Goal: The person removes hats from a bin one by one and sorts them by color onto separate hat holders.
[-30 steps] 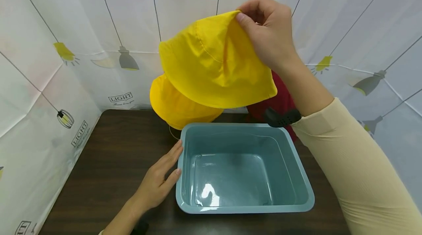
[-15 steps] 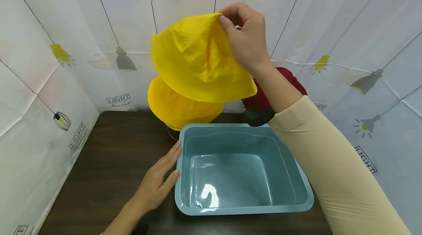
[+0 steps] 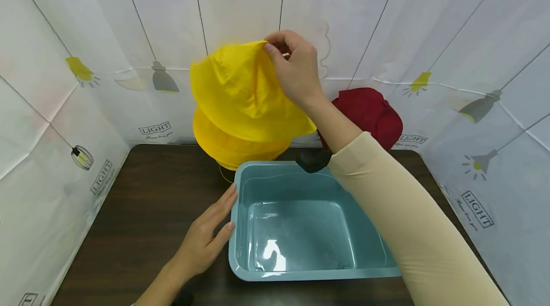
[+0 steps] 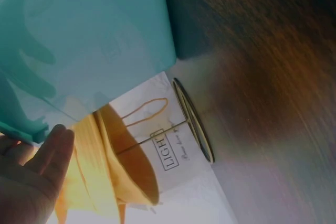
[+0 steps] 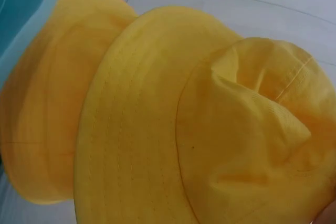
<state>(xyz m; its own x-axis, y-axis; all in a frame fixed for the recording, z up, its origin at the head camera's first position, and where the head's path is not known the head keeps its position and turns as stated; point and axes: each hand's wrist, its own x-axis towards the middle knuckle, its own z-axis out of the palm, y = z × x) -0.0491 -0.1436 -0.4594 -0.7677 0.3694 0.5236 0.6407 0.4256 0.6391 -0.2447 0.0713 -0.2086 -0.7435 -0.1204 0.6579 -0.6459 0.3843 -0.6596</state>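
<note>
My right hand (image 3: 296, 65) pinches the crown of a yellow bucket hat (image 3: 245, 91) between thumb and fingers, brim hanging downward. Behind and below it sits a second yellow hat (image 3: 236, 153), partly covered by the held one in the head view. In the right wrist view the held hat's creased crown (image 5: 241, 129) fills the right side, overlapping the other hat (image 5: 47, 98). My left hand (image 3: 202, 237) rests its straight fingertips against the left rim of a blue-green plastic basin (image 3: 318, 275). The basin's inside shows nothing in it.
A dark red cap (image 3: 371, 115) stands at the back right, partly hidden by my right arm. In the left wrist view, a thin metal stand with a ring base (image 4: 209, 153) reaches up into the second hat. Printed white curtains (image 3: 163, 10) enclose the dark wooden table (image 3: 150, 191).
My right hand has moved left and then down with the yellow bucket hat, over the second hat. The red cap shows more now. The left hand stays at the basin rim.
</note>
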